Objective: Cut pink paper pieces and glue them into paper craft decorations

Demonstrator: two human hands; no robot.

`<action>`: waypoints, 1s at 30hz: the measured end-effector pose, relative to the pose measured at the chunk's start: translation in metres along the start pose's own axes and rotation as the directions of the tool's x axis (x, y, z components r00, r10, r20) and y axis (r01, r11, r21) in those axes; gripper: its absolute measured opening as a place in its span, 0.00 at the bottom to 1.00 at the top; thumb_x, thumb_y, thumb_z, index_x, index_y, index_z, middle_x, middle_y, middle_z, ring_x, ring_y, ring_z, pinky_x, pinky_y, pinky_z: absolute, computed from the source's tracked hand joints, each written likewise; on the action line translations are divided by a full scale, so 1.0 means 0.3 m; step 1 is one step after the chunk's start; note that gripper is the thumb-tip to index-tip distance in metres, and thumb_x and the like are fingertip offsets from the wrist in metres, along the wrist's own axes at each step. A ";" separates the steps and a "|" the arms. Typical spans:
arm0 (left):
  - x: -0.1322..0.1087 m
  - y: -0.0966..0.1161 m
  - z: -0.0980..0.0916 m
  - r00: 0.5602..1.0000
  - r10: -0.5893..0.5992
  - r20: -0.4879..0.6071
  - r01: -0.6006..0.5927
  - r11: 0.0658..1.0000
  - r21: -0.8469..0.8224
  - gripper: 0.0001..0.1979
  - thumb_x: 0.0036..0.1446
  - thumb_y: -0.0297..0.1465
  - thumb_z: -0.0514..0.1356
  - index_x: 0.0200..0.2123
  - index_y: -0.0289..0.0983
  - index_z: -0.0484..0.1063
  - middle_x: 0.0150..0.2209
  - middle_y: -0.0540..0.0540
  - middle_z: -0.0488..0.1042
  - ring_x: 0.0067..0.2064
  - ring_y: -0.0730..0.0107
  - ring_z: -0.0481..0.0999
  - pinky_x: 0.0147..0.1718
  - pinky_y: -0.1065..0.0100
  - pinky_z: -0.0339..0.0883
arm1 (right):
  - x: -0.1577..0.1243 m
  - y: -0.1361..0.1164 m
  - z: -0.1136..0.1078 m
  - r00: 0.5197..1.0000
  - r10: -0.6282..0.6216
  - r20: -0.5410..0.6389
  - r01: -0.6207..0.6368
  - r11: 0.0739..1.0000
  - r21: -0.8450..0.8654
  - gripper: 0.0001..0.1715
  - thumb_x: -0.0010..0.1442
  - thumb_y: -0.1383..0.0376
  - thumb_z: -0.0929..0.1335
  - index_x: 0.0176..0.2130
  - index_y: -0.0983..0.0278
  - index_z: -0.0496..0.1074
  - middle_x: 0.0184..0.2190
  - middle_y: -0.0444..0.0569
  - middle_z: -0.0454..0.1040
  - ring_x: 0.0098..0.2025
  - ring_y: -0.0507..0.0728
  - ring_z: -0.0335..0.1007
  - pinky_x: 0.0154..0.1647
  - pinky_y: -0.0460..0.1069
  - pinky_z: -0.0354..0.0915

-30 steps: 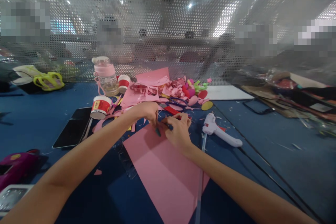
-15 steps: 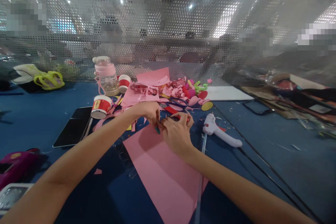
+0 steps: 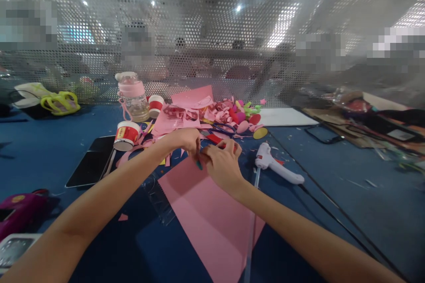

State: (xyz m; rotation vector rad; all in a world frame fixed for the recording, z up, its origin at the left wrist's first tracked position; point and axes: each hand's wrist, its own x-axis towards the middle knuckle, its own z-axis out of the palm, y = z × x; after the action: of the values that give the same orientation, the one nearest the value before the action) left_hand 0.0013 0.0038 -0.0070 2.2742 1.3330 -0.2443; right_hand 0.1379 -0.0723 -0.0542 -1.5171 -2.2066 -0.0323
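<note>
Beyond the hands, a heap of scraps [image 3: 229, 112], mostly pink with some red, magenta and green, crowds the blue tabletop [image 3: 332, 172]. Scissors [image 3: 223, 129] with dark blue handles lie among them, and a yellow disc [image 3: 260, 133] sits at the right edge. Behind stands a perforated screen [image 3: 212, 17]. To the left are a bottle [image 3: 133, 97] with a pink collar, a front cup [image 3: 126, 135] just beside a flat black device [image 3: 91, 161], and a rear cup [image 3: 155, 107] next to the bottle. A white glue gun [image 3: 280, 170] lies right of the hands, its clear glue stick [image 3: 252, 230] running across the right part of the pink sheet [image 3: 206, 216]. Clear plastic [image 3: 161, 199] lies at the sheet's left edge.

The sheet is plain pink, lying askew in front of the person, with straight edges and the hands' shadow on its far part. The right forearm hides some of its right side.

The left hand [image 3: 192, 147] and right hand [image 3: 223, 161] meet over its far end, fingers bent and tips drawn together; whether they grip anything cannot be told. A small green bit [image 3: 199, 165] shows under the left fingertips.

The front cup is red and white with a yellow patch; its characters are too small to read.
</note>
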 end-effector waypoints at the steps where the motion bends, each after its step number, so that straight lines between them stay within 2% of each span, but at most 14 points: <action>1: -0.002 0.002 -0.001 1.000 0.006 -0.003 -0.006 1.000 0.005 0.21 0.29 0.36 0.68 0.31 0.34 0.77 0.26 0.49 0.75 0.30 0.67 0.70 0.28 0.72 0.59 | 0.000 0.001 0.000 1.000 0.003 -0.004 -0.003 1.000 0.007 0.11 0.58 0.64 0.63 0.27 0.59 0.74 0.27 0.46 0.73 0.40 0.60 0.51 0.42 0.57 0.40; 8: -0.002 0.006 -0.007 0.999 -0.042 0.003 0.042 0.999 0.025 0.23 0.26 0.35 0.68 0.33 0.35 0.77 0.30 0.46 0.76 0.31 0.67 0.71 0.28 0.72 0.60 | 0.002 0.013 0.009 0.998 0.009 -0.057 -0.007 1.000 0.030 0.08 0.55 0.67 0.65 0.27 0.60 0.73 0.26 0.46 0.71 0.41 0.60 0.52 0.42 0.56 0.42; 16: 0.008 -0.002 -0.001 0.999 -0.033 0.007 0.033 0.999 0.006 0.22 0.27 0.35 0.68 0.32 0.33 0.76 0.29 0.46 0.76 0.29 0.68 0.71 0.26 0.72 0.61 | 0.006 0.027 0.021 0.994 0.010 -0.105 0.000 0.995 0.096 0.07 0.54 0.67 0.66 0.28 0.59 0.74 0.26 0.45 0.71 0.41 0.59 0.54 0.43 0.55 0.43; 21: -0.005 0.002 -0.007 0.999 0.034 0.036 -0.032 0.999 -0.033 0.20 0.29 0.33 0.68 0.32 0.33 0.75 0.28 0.47 0.76 0.30 0.69 0.71 0.28 0.73 0.61 | 0.007 0.035 0.029 0.994 0.033 -0.105 -0.019 0.991 0.133 0.07 0.53 0.68 0.66 0.29 0.59 0.74 0.27 0.46 0.71 0.41 0.60 0.54 0.42 0.54 0.44; 26: -0.009 -0.016 -0.010 0.994 0.110 0.015 -0.109 0.992 -0.057 0.17 0.32 0.33 0.66 0.31 0.35 0.76 0.23 0.50 0.74 0.30 0.69 0.70 0.28 0.73 0.60 | 0.008 0.037 0.036 0.993 0.062 -0.105 -0.046 0.988 0.150 0.07 0.54 0.65 0.67 0.28 0.59 0.75 0.27 0.46 0.71 0.42 0.60 0.54 0.41 0.54 0.44; 30: 0.002 -0.028 -0.006 0.996 0.086 -0.007 -0.086 0.994 -0.061 0.15 0.32 0.31 0.65 0.30 0.35 0.77 0.23 0.51 0.73 0.28 0.71 0.68 0.27 0.73 0.59 | 0.007 0.037 0.036 0.994 0.057 -0.092 -0.046 0.992 0.120 0.07 0.55 0.65 0.66 0.29 0.59 0.75 0.27 0.46 0.71 0.41 0.59 0.54 0.41 0.53 0.44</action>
State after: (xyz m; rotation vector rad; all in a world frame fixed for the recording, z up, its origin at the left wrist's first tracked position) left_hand -0.0057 0.0087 -0.0084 2.2752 1.2247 -0.1672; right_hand 0.1435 -0.0632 -0.0657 -1.4761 -2.0567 0.0404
